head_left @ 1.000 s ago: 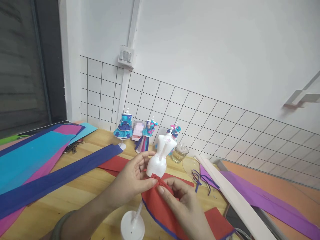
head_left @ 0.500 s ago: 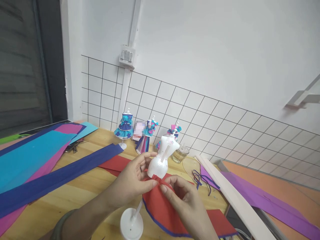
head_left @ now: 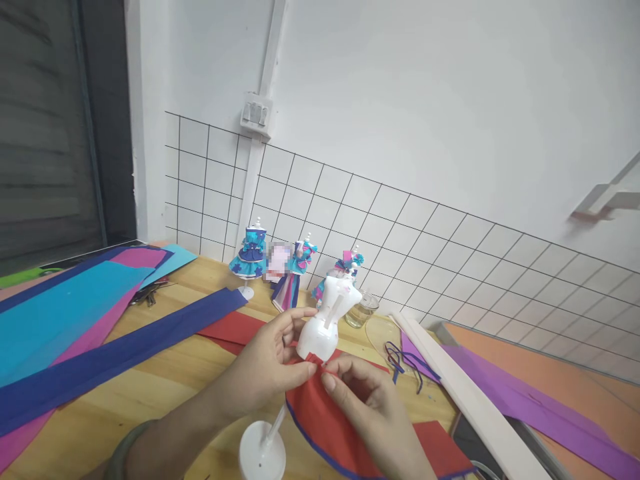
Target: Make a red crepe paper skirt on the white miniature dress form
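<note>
A small white dress form [head_left: 320, 333] tilts between my hands, its round base [head_left: 262, 451] toward the near side of the table. My left hand [head_left: 283, 353] is curled around the form's left side, its thumb pressing red crepe paper [head_left: 325, 413] against the hip. With thumb and forefinger my right hand [head_left: 363, 393] pinches the gathered top of that same paper, just below the hips. A dark blue strip edges the paper's lower curve. The left fingertips behind the form are partly hidden.
Small dressed forms [head_left: 249, 253] and a glass jar [head_left: 362, 309] stand at the back. Blue crepe paper [head_left: 150, 340] lies left, with scissors [head_left: 150, 293] behind. A pale flat strip [head_left: 465, 393] and purple paper [head_left: 540, 400] lie right.
The white form and both hands have shifted very slightly; the hold on the red paper stays the same. Otherwise the scene looks unchanged.
</note>
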The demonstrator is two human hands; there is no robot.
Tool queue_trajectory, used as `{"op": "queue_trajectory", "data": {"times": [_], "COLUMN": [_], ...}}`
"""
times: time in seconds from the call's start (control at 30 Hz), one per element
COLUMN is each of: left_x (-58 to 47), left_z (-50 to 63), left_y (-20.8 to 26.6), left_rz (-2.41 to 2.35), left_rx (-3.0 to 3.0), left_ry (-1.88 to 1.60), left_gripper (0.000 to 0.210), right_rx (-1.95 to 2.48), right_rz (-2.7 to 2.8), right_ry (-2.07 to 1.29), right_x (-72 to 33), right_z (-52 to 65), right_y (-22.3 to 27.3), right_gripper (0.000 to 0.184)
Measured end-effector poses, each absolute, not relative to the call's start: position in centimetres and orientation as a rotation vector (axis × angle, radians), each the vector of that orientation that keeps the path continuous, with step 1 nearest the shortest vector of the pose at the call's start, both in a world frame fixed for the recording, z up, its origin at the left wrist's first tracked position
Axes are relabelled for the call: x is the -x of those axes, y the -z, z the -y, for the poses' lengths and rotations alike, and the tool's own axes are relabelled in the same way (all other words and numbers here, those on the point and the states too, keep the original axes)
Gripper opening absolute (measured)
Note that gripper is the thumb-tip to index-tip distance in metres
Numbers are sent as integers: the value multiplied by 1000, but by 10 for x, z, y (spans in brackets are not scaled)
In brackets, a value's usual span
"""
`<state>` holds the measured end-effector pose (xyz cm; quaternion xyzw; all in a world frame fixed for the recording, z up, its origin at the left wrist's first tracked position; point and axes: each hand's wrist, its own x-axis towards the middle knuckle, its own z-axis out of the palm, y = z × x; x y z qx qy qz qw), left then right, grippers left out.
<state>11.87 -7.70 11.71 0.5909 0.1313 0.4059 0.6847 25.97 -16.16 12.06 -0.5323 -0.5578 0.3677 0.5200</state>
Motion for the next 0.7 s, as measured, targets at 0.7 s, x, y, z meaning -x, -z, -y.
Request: {"op": "queue_trajectory", "data": {"times": [0.7], "left_x": [-120], "left_z": [77], "left_y": [-114], "left_rz": [-297], "left_rx": [-1287], "left_ry": [-932], "left_gripper": [48], "right_rx": [1284], "right_rz": [1200], "right_ry": [-818], "right_x": [-258], "right_z": [157], "right_y": [-115], "right_gripper": [23]}}
